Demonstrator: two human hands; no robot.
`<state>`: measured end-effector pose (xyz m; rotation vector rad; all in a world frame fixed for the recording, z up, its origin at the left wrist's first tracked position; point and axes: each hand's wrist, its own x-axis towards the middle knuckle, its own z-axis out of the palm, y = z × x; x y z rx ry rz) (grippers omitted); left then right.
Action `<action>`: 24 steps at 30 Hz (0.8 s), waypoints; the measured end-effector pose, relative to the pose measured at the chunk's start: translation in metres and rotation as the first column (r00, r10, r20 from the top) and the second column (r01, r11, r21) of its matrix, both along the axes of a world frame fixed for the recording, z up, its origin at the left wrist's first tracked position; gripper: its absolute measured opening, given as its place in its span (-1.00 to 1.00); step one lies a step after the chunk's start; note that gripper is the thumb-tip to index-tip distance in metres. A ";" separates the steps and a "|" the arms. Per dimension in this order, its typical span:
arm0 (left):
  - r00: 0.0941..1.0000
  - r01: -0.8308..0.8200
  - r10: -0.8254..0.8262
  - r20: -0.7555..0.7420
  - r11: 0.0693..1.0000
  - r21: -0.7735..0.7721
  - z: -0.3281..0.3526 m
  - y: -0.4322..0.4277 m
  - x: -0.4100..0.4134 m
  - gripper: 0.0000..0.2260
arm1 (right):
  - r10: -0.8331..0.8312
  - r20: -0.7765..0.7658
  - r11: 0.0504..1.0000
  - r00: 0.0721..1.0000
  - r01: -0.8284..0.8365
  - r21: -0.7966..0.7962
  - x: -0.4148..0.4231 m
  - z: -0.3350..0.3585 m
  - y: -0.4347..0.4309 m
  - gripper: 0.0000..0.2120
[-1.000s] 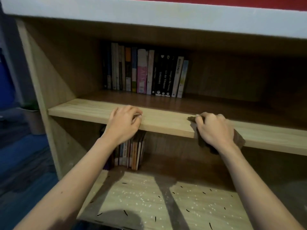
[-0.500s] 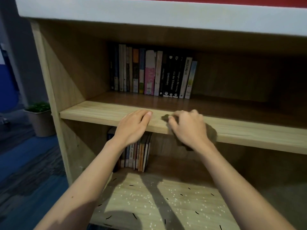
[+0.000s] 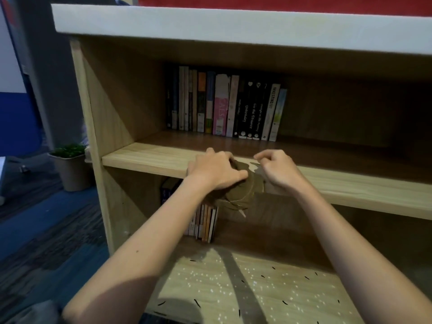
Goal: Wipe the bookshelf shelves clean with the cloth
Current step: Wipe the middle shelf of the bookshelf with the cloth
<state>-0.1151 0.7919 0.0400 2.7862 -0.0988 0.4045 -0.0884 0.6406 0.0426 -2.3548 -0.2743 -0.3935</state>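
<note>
1. The cloth (image 3: 243, 195) hangs over the front edge of the middle shelf (image 3: 145, 157), clutched by the left hand (image 3: 215, 170)
2. The right hand (image 3: 279, 170) is curled just beside it; I cannot tell whether it holds anything
3. Bare board runs on to the right; books (image 3: 224, 106) stand at the back

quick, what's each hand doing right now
Left hand: grips the crumpled brown cloth.
Right hand: fingers curled beside the cloth; grip cannot be told.
</note>
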 end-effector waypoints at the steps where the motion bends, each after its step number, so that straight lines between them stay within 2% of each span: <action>1: 0.999 0.034 -0.033 0.006 0.998 -0.057 0.004 0.007 -0.001 -0.54 | 0.019 -0.016 0.992 1.000 -0.021 -0.125 0.000 -0.003 -0.001 -0.70; 2: 0.998 0.063 -0.061 0.017 0.990 -0.126 0.006 0.018 -0.005 -0.62 | 0.051 -0.038 0.973 0.998 -0.058 -0.224 -0.001 -0.005 0.001 -0.68; 4: 0.996 0.063 -0.044 0.075 0.961 -0.268 0.007 0.044 -0.011 -0.74 | 0.100 -0.063 0.944 0.993 -0.115 -0.310 -0.001 -0.003 0.012 -0.65; 6: 0.982 -0.013 0.078 0.173 0.937 -0.350 0.009 0.073 -0.012 -0.79 | 0.108 -0.047 0.942 0.993 -0.118 -0.314 0.003 0.000 0.031 -0.62; 8: 0.950 -0.095 0.194 0.245 0.926 -0.366 0.013 0.098 0.000 -0.79 | 0.120 -0.022 0.937 0.993 -0.120 -0.327 0.010 0.003 0.054 -0.59; 10: 0.946 -0.205 0.257 0.198 0.946 -0.250 0.015 0.119 0.020 -0.75 | 0.129 -0.014 0.930 0.991 -0.126 -0.344 0.015 -0.003 0.074 -0.60; 12: 0.949 -0.301 0.304 0.081 0.952 -0.054 0.009 0.134 0.039 -0.70 | 0.097 0.016 0.924 0.995 -0.084 -0.374 0.018 -0.012 0.080 -0.61; 13: 0.946 -0.321 0.322 0.038 0.947 -0.022 0.007 0.143 0.047 -0.69 | 0.074 0.040 0.927 0.996 -0.054 -0.371 0.019 -0.015 0.081 -0.61; 17: 0.937 -0.349 0.349 -0.022 0.927 -0.136 0.012 0.164 0.065 -0.76 | 0.060 0.062 0.957 0.996 -0.040 -0.289 0.023 -0.014 0.078 -0.68; 18: 0.929 -0.370 0.368 -0.041 0.922 -0.113 0.012 0.163 0.067 -0.77 | 0.062 0.061 0.955 0.996 -0.042 -0.292 0.023 -0.014 0.079 -0.69; 21: 0.899 -0.424 0.433 -0.068 0.898 0.116 0.006 0.148 0.071 -0.54 | 0.050 0.082 0.947 0.995 -0.021 -0.320 0.023 -0.014 0.082 -0.71; 22: 0.912 -0.395 0.405 -0.066 0.909 0.134 0.004 0.142 0.070 -0.50 | 0.046 0.090 0.948 0.995 -0.015 -0.317 0.023 -0.014 0.082 -0.72; 24: 0.970 -0.240 0.239 -0.045 0.971 -0.003 0.004 0.131 0.062 -0.56 | 0.060 0.077 0.960 0.995 -0.036 -0.278 0.023 -0.014 0.082 -0.73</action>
